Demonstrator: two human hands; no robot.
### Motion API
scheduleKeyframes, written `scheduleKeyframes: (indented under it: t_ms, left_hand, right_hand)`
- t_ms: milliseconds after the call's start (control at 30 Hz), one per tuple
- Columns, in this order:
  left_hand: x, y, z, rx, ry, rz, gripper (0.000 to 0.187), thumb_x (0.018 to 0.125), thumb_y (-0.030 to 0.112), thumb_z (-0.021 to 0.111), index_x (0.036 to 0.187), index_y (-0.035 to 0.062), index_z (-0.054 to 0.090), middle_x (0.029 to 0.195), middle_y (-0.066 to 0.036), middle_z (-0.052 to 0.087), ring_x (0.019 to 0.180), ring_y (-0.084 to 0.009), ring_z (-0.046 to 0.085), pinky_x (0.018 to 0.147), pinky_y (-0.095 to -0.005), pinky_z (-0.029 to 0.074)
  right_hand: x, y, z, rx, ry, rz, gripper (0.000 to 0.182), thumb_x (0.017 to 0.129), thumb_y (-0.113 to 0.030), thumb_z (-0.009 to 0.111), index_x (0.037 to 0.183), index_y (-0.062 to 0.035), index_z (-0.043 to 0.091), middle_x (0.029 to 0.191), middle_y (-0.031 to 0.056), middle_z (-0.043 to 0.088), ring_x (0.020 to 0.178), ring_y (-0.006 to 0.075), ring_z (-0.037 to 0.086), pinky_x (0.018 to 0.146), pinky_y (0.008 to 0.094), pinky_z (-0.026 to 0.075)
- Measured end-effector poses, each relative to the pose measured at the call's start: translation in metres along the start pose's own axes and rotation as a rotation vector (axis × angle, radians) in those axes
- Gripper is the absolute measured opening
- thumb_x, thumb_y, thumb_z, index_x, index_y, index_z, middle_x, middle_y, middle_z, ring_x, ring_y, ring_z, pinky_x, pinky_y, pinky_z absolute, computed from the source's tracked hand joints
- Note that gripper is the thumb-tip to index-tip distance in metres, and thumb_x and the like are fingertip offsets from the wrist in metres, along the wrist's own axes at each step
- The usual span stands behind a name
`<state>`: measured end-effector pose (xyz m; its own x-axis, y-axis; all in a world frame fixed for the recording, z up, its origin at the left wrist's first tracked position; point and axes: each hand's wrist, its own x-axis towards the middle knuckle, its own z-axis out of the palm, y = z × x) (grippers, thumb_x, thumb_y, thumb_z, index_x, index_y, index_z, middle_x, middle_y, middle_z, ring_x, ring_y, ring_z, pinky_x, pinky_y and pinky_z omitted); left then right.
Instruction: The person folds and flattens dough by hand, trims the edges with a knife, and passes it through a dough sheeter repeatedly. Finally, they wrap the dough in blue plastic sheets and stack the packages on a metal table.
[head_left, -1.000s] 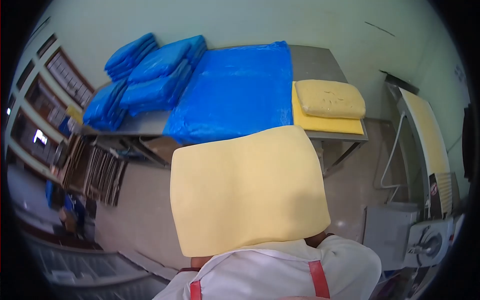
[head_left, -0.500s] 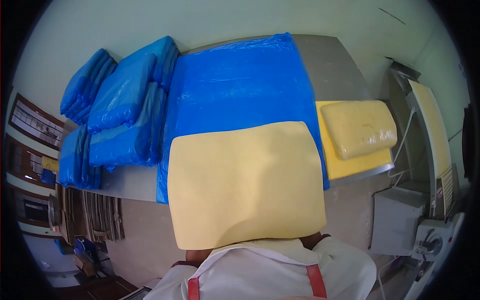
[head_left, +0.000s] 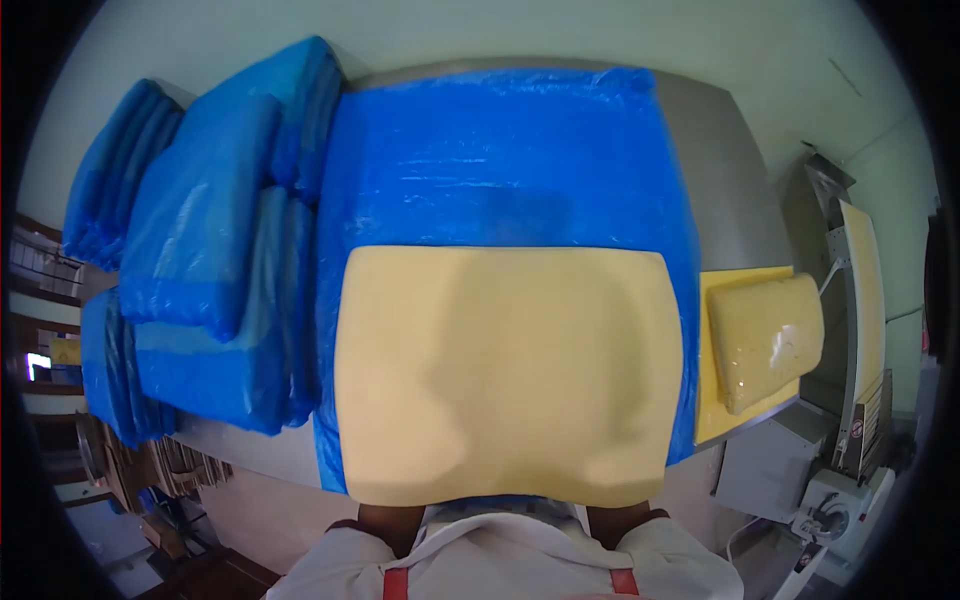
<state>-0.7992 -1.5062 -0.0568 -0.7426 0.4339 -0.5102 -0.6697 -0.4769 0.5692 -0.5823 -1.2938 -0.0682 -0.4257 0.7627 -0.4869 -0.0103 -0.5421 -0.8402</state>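
A large pale-yellow slab with rounded corners [head_left: 510,370] lies over the near part of a blue plastic sheet [head_left: 500,150] on the grey table [head_left: 720,160]. Both forearms reach to the slab's near edge, one at each side. My left hand and my right hand are hidden beneath or behind the slab, so their fingers do not show. Shadows fall across the slab's upper face.
Several blue plastic-wrapped bundles [head_left: 200,220] are stacked on the left. On the right, a wrapped yellow block [head_left: 770,340] rests on a flat yellow sheet [head_left: 715,400]. Beyond the table's right end stands a grey machine [head_left: 765,460].
The slab has moved forward over the blue sheet and now sits squarer to it. The head view has shifted, bringing the table closer.
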Motion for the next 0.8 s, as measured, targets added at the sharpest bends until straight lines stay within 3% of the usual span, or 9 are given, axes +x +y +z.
scheduleKeyframes:
  t_ms: [467, 667, 800]
  left_hand:
    - [0.01, -0.003, -0.028, 0.012, 0.116, 0.003, 0.06, 0.101, 0.042, 0.028, 0.145, 0.0008, 0.023, 0.149, -0.017, 0.024, 0.138, -0.0284, 0.021, 0.112, -0.0391, 0.018]
    - [-0.005, 0.015, -0.036, 0.098, 0.037, 0.045, 0.061, 0.102, 0.041, 0.026, 0.147, 0.0012, 0.021, 0.152, -0.017, 0.021, 0.141, -0.0288, 0.018, 0.114, -0.0394, 0.016]
    - [-0.031, 0.059, -0.048, 0.226, -0.11, 0.142, 0.061, 0.102, 0.041, 0.025, 0.148, 0.0014, 0.019, 0.154, -0.017, 0.019, 0.143, -0.0291, 0.016, 0.116, -0.0396, 0.014]
  right_hand:
    - [0.043, 0.016, 0.059, 0.163, 0.079, -0.031, 0.06, 0.096, -0.042, 0.051, 0.137, 0.001, 0.04, 0.131, 0.0122, 0.052, 0.121, 0.0252, 0.05, 0.101, 0.0389, 0.04]
    - [0.028, 0.015, 0.054, 0.218, 0.166, -0.028, 0.061, 0.096, -0.042, 0.05, 0.138, 0.0009, 0.04, 0.132, 0.0123, 0.051, 0.122, 0.0255, 0.05, 0.101, 0.0393, 0.039]
    - [-0.001, -0.003, 0.034, 0.251, 0.29, 0.109, 0.061, 0.097, -0.043, 0.049, 0.139, 0.0008, 0.039, 0.133, 0.0124, 0.051, 0.123, 0.0257, 0.049, 0.101, 0.0396, 0.039]
